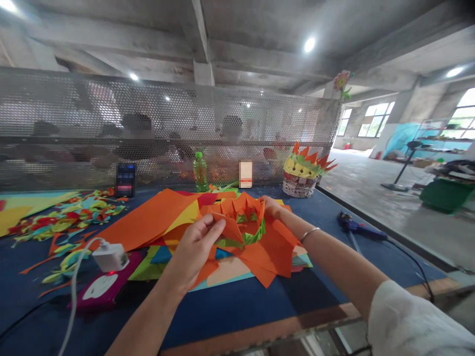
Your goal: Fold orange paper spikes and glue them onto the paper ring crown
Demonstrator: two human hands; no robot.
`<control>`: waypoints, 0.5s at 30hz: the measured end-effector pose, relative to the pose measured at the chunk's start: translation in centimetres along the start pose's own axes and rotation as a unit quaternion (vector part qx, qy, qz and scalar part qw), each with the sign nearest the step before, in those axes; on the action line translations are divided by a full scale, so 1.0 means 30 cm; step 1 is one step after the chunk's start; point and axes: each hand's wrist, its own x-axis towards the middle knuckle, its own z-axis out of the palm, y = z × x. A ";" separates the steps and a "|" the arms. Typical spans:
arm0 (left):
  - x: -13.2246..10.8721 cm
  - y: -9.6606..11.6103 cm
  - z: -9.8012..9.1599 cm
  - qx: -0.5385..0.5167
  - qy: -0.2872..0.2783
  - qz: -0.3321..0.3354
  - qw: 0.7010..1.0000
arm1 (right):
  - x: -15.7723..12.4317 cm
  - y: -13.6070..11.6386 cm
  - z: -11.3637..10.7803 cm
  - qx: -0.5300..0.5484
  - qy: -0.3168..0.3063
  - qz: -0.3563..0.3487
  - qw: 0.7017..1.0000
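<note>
Your spiky orange-and-green paper ring [245, 208] is mid-frame, above those loose orange sheets [272, 254]. Left hand [202, 242] has the near orange flap [229, 228] pinched, right hand [273, 206] grips the right rim, probably to steady it. Corded blue tool [361, 229] sits frame right, likely to stay clear of the paper.

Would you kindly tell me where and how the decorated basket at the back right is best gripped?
Likely around the pale lower wall of the basket, coming from the near side: that part is rounded and upright, while the orange tips above look thin and splay outward, and the perforated screen stands behind.
</note>
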 end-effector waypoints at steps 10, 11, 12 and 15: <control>-0.004 -0.034 0.021 -0.003 -0.040 -0.031 0.999 | -0.234 0.293 -0.224 -0.165 -0.132 0.058 0.976; -0.007 -0.035 0.028 -0.004 -0.043 -0.033 0.999 | -0.266 0.314 -0.227 -0.174 -0.143 0.060 0.973; -0.010 -0.035 0.034 -0.004 -0.048 -0.034 0.998 | -0.292 0.329 -0.225 -0.180 -0.153 0.060 0.970; -0.017 -0.035 0.053 0.003 -0.066 -0.039 0.997 | -0.341 0.349 -0.206 -0.185 -0.168 0.056 0.967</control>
